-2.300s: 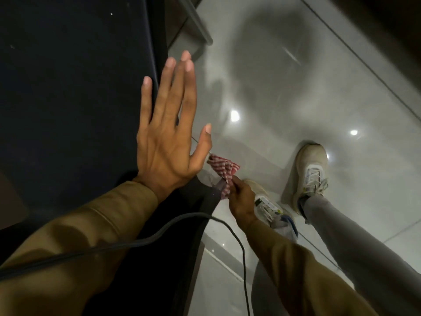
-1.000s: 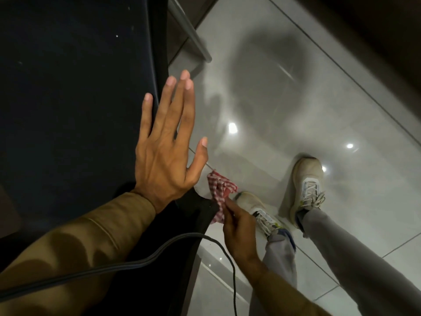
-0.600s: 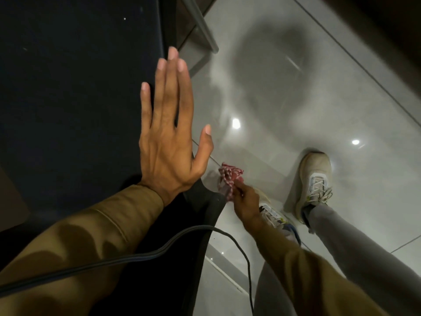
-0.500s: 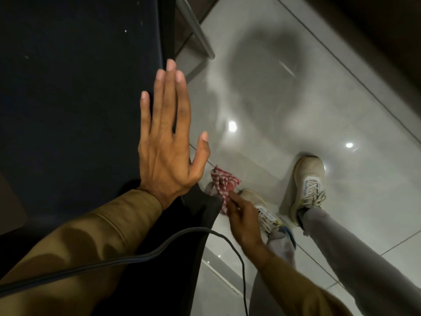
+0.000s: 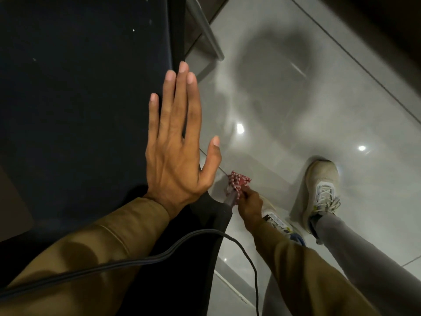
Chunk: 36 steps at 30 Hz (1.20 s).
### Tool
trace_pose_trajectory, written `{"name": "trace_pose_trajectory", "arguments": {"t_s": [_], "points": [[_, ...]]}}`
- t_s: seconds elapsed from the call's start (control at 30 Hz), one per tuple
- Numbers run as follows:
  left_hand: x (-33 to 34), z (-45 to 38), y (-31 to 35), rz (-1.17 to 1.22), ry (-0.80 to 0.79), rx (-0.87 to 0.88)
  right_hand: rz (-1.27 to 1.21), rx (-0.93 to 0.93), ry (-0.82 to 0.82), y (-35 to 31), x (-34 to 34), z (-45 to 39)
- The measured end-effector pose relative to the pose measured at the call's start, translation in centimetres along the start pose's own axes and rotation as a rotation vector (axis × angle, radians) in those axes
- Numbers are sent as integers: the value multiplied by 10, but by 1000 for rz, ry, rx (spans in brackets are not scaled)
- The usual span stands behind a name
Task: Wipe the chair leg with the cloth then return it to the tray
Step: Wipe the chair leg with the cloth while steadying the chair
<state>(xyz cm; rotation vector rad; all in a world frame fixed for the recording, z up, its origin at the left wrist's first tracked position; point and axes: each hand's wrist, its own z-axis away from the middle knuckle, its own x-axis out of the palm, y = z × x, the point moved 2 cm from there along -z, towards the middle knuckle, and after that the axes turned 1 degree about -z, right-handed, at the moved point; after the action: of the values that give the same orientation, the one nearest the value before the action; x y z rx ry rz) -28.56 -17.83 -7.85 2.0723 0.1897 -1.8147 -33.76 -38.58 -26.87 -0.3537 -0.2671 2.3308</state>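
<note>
My left hand [image 5: 176,151] lies flat with fingers apart on the dark chair seat [image 5: 79,99], near its right edge. Below that edge my right hand [image 5: 249,205] grips a red-and-white checked cloth [image 5: 237,182], bunched around a grey chair leg [image 5: 230,198] just under the seat corner. Only a short stretch of this leg shows; the rest is hidden by the cloth and the seat. No tray is in view.
A second metal chair leg [image 5: 206,30] slants to the glossy grey tiled floor [image 5: 319,99] at the top. My two pale sneakers [image 5: 322,185] stand right of the cloth. A black cable [image 5: 159,258] crosses my left sleeve and hangs down.
My right hand has slid the cloth up and down the leg in short strokes; it now sits slightly farther along the leg. My left hand stays flat on the seat.
</note>
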Motion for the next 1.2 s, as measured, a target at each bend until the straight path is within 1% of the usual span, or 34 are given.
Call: {"name": "trace_pose_trajectory", "arguments": {"t_s": [0.07, 0.13, 0.27, 0.33, 0.4, 0.43, 0.5, 0.6, 0.7, 0.8, 0.83, 0.93, 0.97, 1.03, 1.1, 1.2], "points": [[-1, 0, 0, 1, -7, -5, -31, -22, 19, -3, -1, 13], [-4, -1, 1, -2, -20, -8, -130, -74, 22, -5, -6, 45], [-9, -2, 4, -6, -43, -14, -202, -326, -30, -20, -22, 122], [-10, -2, 4, -6, -49, -17, -220, -356, -21, -23, -23, 132], [-11, -3, 4, -4, -55, -15, -154, -338, 31, -21, -19, 118], [-11, -3, 4, -5, -55, -14, -122, -299, 51, -18, -16, 106], [-11, -3, 4, -6, -54, -7, -105, -181, 53, -10, -11, 75], [-8, -2, 3, -7, -47, 2, -58, 11, -6, -5, -4, 28], [-7, -1, 0, 8, -40, 1, -155, 171, -13, -11, 6, 7], [-9, -2, 2, 10, -44, -6, -234, 147, -14, -18, 1, 28], [-10, -2, 3, 14, -50, -10, -257, 100, -36, -19, -7, 48], [-14, -2, 5, 14, -62, -14, -294, -116, -132, -28, -28, 115], [-14, -2, 6, 12, -64, -14, -333, -146, -136, -30, -30, 128], [-13, -2, 6, 7, -65, -14, -377, -159, -84, -30, -29, 134], [-12, -2, 6, -1, -63, -15, -344, -175, -43, -28, -25, 122], [-9, -2, 5, -10, -59, -11, -295, -98, 7, -16, -17, 88]]}}
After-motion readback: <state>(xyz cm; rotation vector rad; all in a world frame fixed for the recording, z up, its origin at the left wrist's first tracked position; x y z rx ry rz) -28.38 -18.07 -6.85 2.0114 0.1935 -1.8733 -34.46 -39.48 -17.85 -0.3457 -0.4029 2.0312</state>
